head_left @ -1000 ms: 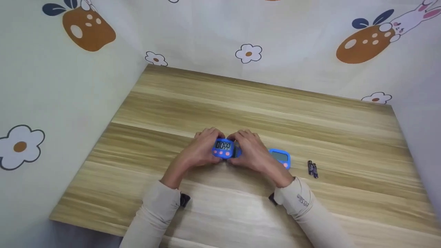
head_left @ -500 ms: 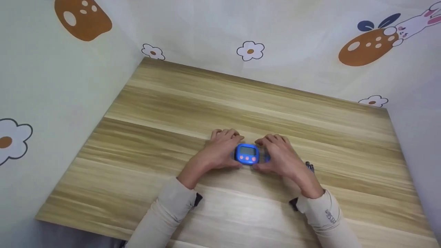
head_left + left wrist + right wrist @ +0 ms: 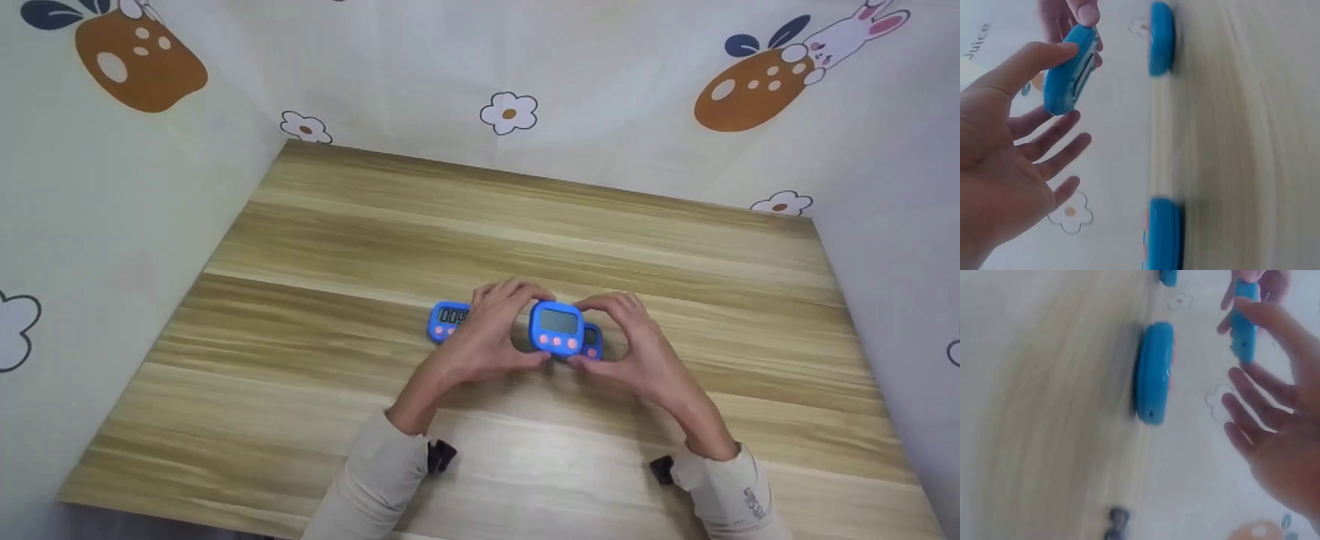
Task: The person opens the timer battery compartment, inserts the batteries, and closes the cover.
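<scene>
A blue digital timer [image 3: 556,328] with a blank grey screen and pink buttons is raised between both hands. My left hand [image 3: 487,330] pinches its left side, thumb on the near edge and index finger on the far edge. My right hand [image 3: 641,341] pinches the right side likewise. In the left wrist view, the back of the held timer [image 3: 1064,79] faces the table. The other fingers of each hand are spread away from it. A second blue timer [image 3: 442,321], showing zero digits, lies left, partly hidden by the left hand. A third timer [image 3: 594,343] lies behind the held one.
In the right wrist view, small dark batteries [image 3: 1117,523] lie on the table to the right; the right arm hides them in the head view. The wood-grain table [image 3: 375,210] meets a patterned wall covering [image 3: 420,67] at the back.
The timer with digits, held by both hands a second ago, now lies at left. Both hands moved right, took hold of the blank-screened timer and raised it.
</scene>
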Motion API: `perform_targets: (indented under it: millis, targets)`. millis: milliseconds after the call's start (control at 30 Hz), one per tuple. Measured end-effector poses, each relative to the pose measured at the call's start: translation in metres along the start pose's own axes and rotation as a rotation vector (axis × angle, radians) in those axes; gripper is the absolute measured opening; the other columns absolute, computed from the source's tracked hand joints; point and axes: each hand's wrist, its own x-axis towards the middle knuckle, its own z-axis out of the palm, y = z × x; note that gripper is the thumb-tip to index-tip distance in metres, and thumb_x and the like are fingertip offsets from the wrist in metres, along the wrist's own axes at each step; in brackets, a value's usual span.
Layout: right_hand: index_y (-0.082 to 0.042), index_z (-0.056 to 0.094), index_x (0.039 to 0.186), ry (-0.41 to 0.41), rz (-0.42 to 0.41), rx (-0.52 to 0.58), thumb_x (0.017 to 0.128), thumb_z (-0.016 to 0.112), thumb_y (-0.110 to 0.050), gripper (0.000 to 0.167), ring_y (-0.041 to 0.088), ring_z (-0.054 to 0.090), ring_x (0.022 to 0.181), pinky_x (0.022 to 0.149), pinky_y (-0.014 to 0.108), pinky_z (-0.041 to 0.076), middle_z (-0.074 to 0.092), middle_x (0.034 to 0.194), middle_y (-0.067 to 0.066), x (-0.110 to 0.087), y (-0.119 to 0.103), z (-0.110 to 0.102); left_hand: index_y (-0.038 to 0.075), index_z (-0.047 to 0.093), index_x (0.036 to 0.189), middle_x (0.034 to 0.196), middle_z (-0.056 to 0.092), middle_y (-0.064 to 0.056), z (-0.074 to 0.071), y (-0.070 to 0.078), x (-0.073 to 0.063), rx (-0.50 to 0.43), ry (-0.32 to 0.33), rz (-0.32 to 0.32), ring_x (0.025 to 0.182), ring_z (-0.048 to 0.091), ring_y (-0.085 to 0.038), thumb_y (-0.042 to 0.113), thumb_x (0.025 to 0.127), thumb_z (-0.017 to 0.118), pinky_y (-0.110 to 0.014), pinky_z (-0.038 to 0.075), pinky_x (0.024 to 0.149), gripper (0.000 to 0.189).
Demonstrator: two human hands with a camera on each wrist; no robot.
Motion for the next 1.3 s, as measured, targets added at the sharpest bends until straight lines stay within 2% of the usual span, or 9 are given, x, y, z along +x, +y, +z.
perform_targets:
  millis: [100, 200, 400, 567, 733, 900, 1000, 1167, 1300]
  targets:
    - [-0.01, 0.059, 0.129, 0.026, 0.009, 0.085, 0.073, 0.088, -0.019, 0.064, 0.021, 0.054, 0.115, 0.099, 0.037, 0.042, 0.062, 0.124, -0.001, -0.013, -0.007, -0.004, 0.015, 0.05, 0.136, 0.128, 0.052, 0.006, 0.011, 0.002, -0.007, -0.169, -0.009, 0.0, 0.12, 0.047, -0.011, 0.029, 0.079, 0.083, -0.04, 0.035, 0.107, 0.067]
    - [-0.003, 0.059, 0.127, 0.014, 0.007, 0.162, 0.072, 0.088, -0.007, 0.062, 0.026, 0.058, 0.11, 0.094, 0.034, 0.046, 0.064, 0.121, 0.006, -0.017, -0.019, -0.008, 0.015, 0.05, 0.136, 0.128, 0.051, 0.008, 0.02, 0.0, -0.014, -0.257, -0.001, 0.0, 0.117, 0.049, -0.009, 0.023, 0.079, 0.084, -0.038, 0.044, 0.101, 0.067]
    - [0.0, 0.06, 0.124, -0.015, 0.022, 0.191, 0.07, 0.087, 0.0, 0.06, 0.03, 0.059, 0.102, 0.09, 0.038, 0.049, 0.064, 0.118, 0.01, -0.013, -0.034, -0.015, 0.017, 0.052, 0.134, 0.129, 0.047, 0.006, 0.025, -0.002, -0.018, -0.224, 0.047, 0.0, 0.118, 0.047, -0.012, 0.023, 0.076, 0.086, -0.037, 0.045, 0.1, 0.069]
    - [0.0, 0.063, 0.126, 0.026, -0.031, 0.267, 0.072, 0.086, -0.001, 0.059, 0.028, 0.056, 0.105, 0.092, 0.037, 0.048, 0.061, 0.116, 0.012, -0.013, -0.043, -0.009, 0.016, 0.05, 0.133, 0.127, 0.042, 0.001, 0.033, 0.004, -0.014, -0.18, 0.02, -0.009, 0.117, 0.048, -0.019, 0.027, 0.074, 0.086, -0.032, 0.042, 0.101, 0.071]
    - [-0.006, 0.063, 0.13, -0.005, -0.107, 0.222, 0.075, 0.085, -0.003, 0.059, 0.029, 0.044, 0.12, 0.104, 0.03, 0.036, 0.055, 0.13, 0.012, -0.017, -0.043, -0.006, 0.018, 0.044, 0.134, 0.129, 0.051, 0.003, 0.042, 0.003, -0.006, -0.429, -0.044, -0.027, 0.117, 0.051, -0.013, 0.021, 0.077, 0.085, -0.031, 0.043, 0.101, 0.071]
    - [-0.001, 0.063, 0.126, 0.061, -0.114, 0.182, 0.07, 0.085, 0.006, 0.059, 0.032, 0.048, 0.117, 0.1, 0.026, 0.04, 0.057, 0.128, 0.016, -0.021, -0.037, -0.013, 0.016, 0.047, 0.131, 0.13, 0.053, 0.001, 0.047, 0.002, -0.004, -0.665, -0.052, -0.107, 0.116, 0.053, -0.017, 0.011, 0.076, 0.085, -0.034, 0.045, 0.099, 0.068]
    - [0.001, 0.064, 0.122, 0.089, -0.075, 0.178, 0.071, 0.084, 0.006, 0.056, 0.029, 0.056, 0.108, 0.09, 0.027, 0.049, 0.061, 0.121, 0.014, -0.023, -0.032, -0.016, 0.011, 0.044, 0.135, 0.134, 0.05, -0.003, 0.047, 0.002, -0.003, -0.747, -0.074, -0.121, 0.121, 0.051, -0.022, 0.008, 0.078, 0.083, -0.035, 0.043, 0.101, 0.069]
    - [0.001, 0.068, 0.112, 0.178, 0.084, 0.219, 0.077, 0.081, 0.003, 0.037, 0.026, 0.064, 0.092, 0.079, 0.033, 0.054, 0.069, 0.107, 0.011, -0.026, -0.025, -0.018, 0.001, 0.035, 0.137, 0.154, 0.034, -0.009, 0.039, 0.001, -0.006, -0.989, -0.129, -0.107, 0.135, 0.04, -0.027, -0.007, 0.085, 0.07, -0.04, 0.043, 0.103, 0.064]
    - [-0.001, 0.069, 0.111, 0.167, 0.183, 0.324, 0.084, 0.077, -0.002, 0.029, 0.029, 0.066, 0.091, 0.082, 0.036, 0.054, 0.071, 0.103, 0.009, -0.03, -0.021, -0.018, 0.006, 0.034, 0.136, 0.151, 0.034, -0.01, 0.038, 0.002, -0.008, -1.015, -0.093, -0.16, 0.122, 0.055, -0.028, -0.006, 0.084, 0.073, -0.04, 0.05, 0.095, 0.066]
